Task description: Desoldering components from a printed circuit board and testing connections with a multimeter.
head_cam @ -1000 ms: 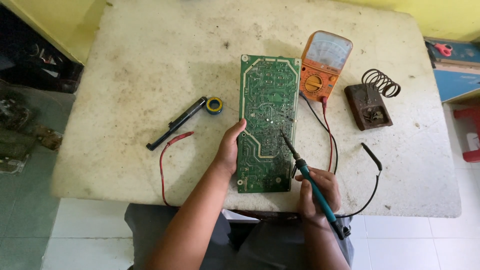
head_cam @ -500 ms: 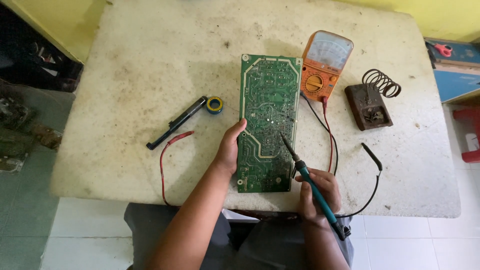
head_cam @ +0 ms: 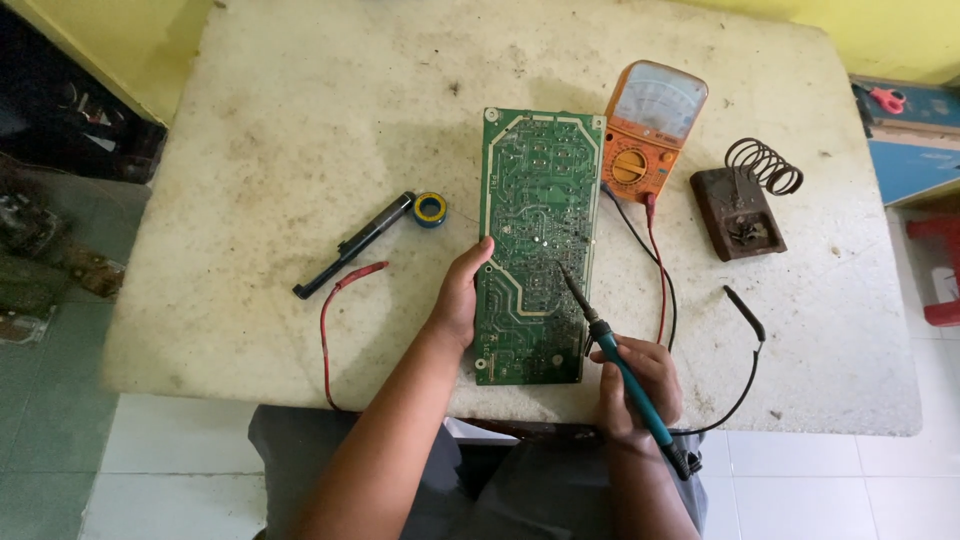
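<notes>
At the centre of the pale, stained table [head_cam: 250, 150] lies a long green circuit board [head_cam: 535, 210], solder side up, its length running from twelve o'clock to six o'clock. The left hand [head_cam: 458, 300] rests against the board's nine o'clock edge, near the lower half, thumb on the board's face and fingers curled around the edge, gripping it. The right hand [head_cam: 640, 385], at five o'clock from the board's centre, is closed around the teal handle of a soldering iron [head_cam: 615, 365]; the iron slants up toward eleven o'clock and its dark tip touches the board's surface just right of the middle.

Toward one o'clock from the board, touching or just beside its upper right corner, sits an orange analogue multimeter [head_cam: 648, 130]. Its black and red leads [head_cam: 655, 260] trail down toward six o'clock along the board's right edge, and a black probe [head_cam: 745, 312] lies at four o'clock, well clear of the board. Farther out at three o'clock stands a brown soldering-iron stand [head_cam: 738, 210] with a coiled wire holder. At nine o'clock from the board lie a small blue-and-yellow roll [head_cam: 430, 209] and, just beside it, a black pen-shaped tool [head_cam: 355, 244]; a red lead [head_cam: 335, 320] curves off the table's near edge below them.
</notes>
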